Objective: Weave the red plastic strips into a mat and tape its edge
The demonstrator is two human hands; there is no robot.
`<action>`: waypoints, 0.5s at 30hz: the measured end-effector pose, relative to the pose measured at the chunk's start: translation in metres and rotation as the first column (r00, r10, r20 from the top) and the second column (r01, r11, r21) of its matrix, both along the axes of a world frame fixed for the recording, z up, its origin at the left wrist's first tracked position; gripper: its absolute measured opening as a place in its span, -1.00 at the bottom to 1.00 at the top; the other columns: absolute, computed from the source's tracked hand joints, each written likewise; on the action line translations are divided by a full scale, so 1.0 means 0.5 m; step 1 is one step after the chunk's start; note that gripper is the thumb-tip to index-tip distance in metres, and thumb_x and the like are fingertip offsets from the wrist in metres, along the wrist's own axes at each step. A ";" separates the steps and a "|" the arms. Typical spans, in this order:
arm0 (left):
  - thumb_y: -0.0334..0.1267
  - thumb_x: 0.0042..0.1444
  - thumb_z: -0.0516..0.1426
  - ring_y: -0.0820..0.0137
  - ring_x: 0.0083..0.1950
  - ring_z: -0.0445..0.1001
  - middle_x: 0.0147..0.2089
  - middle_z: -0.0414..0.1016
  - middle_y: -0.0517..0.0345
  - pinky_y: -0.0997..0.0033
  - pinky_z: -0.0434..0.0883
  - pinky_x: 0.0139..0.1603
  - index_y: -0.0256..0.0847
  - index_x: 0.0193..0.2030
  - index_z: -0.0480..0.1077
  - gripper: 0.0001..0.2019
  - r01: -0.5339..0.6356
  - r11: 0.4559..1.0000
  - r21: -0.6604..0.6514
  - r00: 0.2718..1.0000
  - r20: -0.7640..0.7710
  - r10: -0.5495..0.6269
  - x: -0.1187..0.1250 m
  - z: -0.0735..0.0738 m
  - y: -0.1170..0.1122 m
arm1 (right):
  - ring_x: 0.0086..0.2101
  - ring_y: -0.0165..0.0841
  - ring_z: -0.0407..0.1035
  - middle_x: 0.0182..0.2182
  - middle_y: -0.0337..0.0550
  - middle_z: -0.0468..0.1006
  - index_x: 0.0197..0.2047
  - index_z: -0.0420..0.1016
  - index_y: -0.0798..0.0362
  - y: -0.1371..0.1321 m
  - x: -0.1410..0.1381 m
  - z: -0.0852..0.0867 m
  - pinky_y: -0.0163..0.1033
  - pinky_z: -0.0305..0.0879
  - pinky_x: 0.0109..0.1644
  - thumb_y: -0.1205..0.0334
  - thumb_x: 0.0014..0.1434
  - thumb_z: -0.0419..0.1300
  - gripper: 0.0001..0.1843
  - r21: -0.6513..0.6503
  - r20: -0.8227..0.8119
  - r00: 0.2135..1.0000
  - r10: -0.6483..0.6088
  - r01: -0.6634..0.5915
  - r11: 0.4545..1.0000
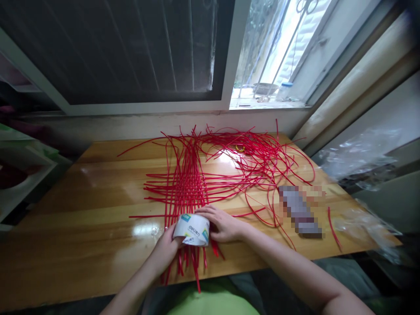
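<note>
A roll of clear tape (192, 229) with a white printed core stands on edge over the near end of a woven mat of red plastic strips (188, 183). My left hand (167, 249) grips the roll from the left, fingers curled round its rim. From the right, my right hand (223, 223) rests against the roll, fingers bent over its top edge and touching the red strips beneath. The mat lies on a glossy wooden table (82, 210), its loose ends hanging past the near edge.
Loose red strips (262, 162) sprawl over the far right of the table around a small yellow object (240, 148). A blurred-out item (300, 210) lies right of my hands. Crumpled clear plastic (361, 162) sits at the right edge. A window and wall stand behind.
</note>
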State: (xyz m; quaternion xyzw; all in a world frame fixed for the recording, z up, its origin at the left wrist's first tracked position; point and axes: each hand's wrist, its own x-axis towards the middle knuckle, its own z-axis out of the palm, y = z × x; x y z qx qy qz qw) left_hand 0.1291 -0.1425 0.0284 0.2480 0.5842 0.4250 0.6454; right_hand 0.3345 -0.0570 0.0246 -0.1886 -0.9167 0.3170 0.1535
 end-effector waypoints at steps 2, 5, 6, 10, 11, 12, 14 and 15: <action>-0.28 -0.22 0.29 0.03 0.10 0.31 -0.06 0.47 -0.08 0.12 0.30 0.05 -0.29 -0.12 0.41 -0.57 0.034 0.999 0.031 0.999 -0.041 -0.033 0.000 0.004 -0.002 | 0.01 -0.25 0.18 0.02 -0.01 0.29 0.19 0.04 0.11 -0.001 0.005 0.017 -0.14 0.12 0.09 0.28 -0.14 0.22 -0.19 -0.133 -0.015 1.000 -0.010 0.008 0.991; -0.29 -0.23 0.29 0.05 0.06 0.35 -0.08 0.48 -0.08 0.14 0.26 0.08 -0.30 -0.11 0.40 -0.55 0.079 0.994 0.069 0.992 -0.107 -0.072 0.004 0.026 -0.005 | -0.02 -0.23 0.19 0.00 -0.02 0.27 0.20 -0.01 0.09 -0.013 0.008 0.039 -0.13 0.12 0.08 0.29 -0.21 0.25 -0.12 -0.248 -0.040 0.999 -0.008 -0.002 0.969; -0.31 -0.24 0.29 0.06 0.04 0.36 -0.08 0.48 -0.08 0.16 0.25 0.09 -0.30 -0.10 0.39 -0.53 0.096 0.992 0.079 0.989 -0.117 -0.087 0.006 0.034 -0.006 | -0.01 -0.23 0.19 0.00 -0.02 0.26 0.20 -0.02 0.09 -0.019 0.008 0.045 -0.13 0.11 0.09 0.30 -0.22 0.25 -0.10 -0.270 -0.050 0.999 -0.009 -0.005 0.963; -0.38 -0.26 0.29 0.09 -0.02 0.40 -0.04 0.44 -0.10 0.19 0.30 0.02 -0.28 0.05 0.28 -0.37 0.234 0.968 0.092 0.969 -0.107 -0.224 0.011 0.046 -0.015 | -0.01 -0.23 0.18 0.02 -0.03 0.23 0.19 -0.03 0.06 -0.048 0.008 0.061 -0.18 0.12 0.07 0.25 -0.23 0.29 -0.08 -0.332 -0.039 0.998 -0.048 0.033 0.943; -0.38 -0.25 0.29 0.09 -0.02 0.40 -0.03 0.43 -0.10 0.18 0.30 0.01 -0.26 0.09 0.24 -0.33 0.267 0.959 0.099 0.958 -0.135 -0.253 0.010 0.043 -0.018 | -0.03 -0.23 0.20 0.01 -0.03 0.25 0.18 -0.02 0.05 -0.053 0.007 0.063 -0.19 0.14 0.05 0.24 -0.22 0.28 -0.10 -0.337 -0.014 0.996 -0.085 0.076 0.938; -0.36 -0.25 0.29 0.08 0.00 0.38 0.00 0.40 -0.11 0.16 0.29 0.03 -0.23 0.12 0.21 -0.30 0.291 0.950 0.113 0.944 -0.196 -0.266 0.008 0.039 -0.020 | -0.07 -0.25 0.23 -0.02 -0.05 0.28 0.17 0.00 0.04 -0.056 0.007 0.064 -0.21 0.17 0.00 0.25 -0.21 0.26 -0.14 -0.341 0.020 0.992 -0.122 0.122 0.932; -0.31 -0.28 0.31 0.05 0.06 0.31 0.04 0.36 -0.12 0.11 0.22 0.10 -0.19 0.11 0.23 -0.28 0.321 0.932 0.168 0.892 -0.385 -0.238 0.001 0.031 -0.020 | -0.19 -0.29 0.28 -0.14 -0.10 0.34 0.13 0.04 0.04 -0.057 0.009 0.061 -0.25 0.23 -0.14 0.31 -0.19 0.21 -0.22 -0.354 0.084 0.980 -0.183 0.201 0.913; -0.28 -0.29 0.32 0.02 0.10 0.27 0.05 0.35 -0.12 0.08 0.16 0.14 -0.19 0.08 0.28 -0.32 0.347 0.916 0.204 0.847 -0.486 -0.213 -0.005 0.029 -0.017 | -0.25 -0.32 0.29 -0.19 -0.14 0.36 0.11 0.05 0.04 -0.055 0.012 0.059 -0.27 0.24 -0.20 0.34 -0.19 0.19 -0.25 -0.369 0.100 0.976 -0.192 0.216 0.904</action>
